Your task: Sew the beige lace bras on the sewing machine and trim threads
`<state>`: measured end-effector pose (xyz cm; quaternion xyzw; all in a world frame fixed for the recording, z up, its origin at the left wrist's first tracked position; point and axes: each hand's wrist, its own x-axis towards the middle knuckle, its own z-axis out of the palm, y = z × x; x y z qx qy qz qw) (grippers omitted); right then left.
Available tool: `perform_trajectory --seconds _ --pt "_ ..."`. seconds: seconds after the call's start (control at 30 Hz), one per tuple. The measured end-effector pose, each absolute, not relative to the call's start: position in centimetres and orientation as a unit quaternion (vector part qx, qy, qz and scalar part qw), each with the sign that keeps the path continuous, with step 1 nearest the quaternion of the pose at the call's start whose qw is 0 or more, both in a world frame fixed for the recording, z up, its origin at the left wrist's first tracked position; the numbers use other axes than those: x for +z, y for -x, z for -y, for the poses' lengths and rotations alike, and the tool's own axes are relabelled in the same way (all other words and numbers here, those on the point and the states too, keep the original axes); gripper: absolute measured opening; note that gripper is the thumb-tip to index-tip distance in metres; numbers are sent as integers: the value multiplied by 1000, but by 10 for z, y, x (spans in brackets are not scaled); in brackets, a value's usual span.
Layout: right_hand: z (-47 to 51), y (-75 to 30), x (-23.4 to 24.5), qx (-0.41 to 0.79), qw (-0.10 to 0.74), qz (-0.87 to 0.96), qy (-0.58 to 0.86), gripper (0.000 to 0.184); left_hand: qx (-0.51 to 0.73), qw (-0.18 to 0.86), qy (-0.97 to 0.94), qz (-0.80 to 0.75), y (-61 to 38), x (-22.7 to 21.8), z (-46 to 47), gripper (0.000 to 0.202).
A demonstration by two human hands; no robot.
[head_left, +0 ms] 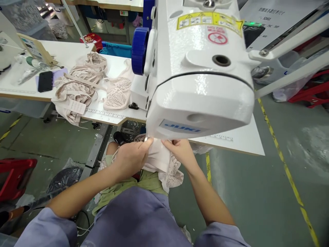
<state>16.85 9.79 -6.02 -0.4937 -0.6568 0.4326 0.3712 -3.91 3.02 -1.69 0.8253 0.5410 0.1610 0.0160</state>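
A pale beige lace garment (159,156) hangs from both my hands in front of the sewing machine (200,99), over my lap. My left hand (133,156) pinches its upper edge on the left, close under the machine head. A small shiny bit shows at those fingertips, too small to name. On the other side my right hand (181,151) grips the cloth between thumb and curled fingers. The machine head covers the needle area and part of the right fingers. Lace folds droop below the right hand.
Left on the white table (117,118) lie a heap of beige lace garments (79,85), a lace piece (118,91) and a black phone (45,81). A blue handwheel (140,50) juts from the machine. A red stool (16,176) stands at lower left.
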Motion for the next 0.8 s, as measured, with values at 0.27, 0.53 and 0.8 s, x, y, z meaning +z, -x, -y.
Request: perform_trajectory --seconds 0.27,0.53,0.8 --pt "-56 -173 -69 396 391 643 526 31 259 388 -650 -600 52 -22 -30 39" --pt "28 -150 -68 498 322 673 441 29 278 560 -640 -447 72 -6 7 44" --pt "-1 -60 -103 753 385 370 386 49 220 501 -662 -512 131 -7 19 41"
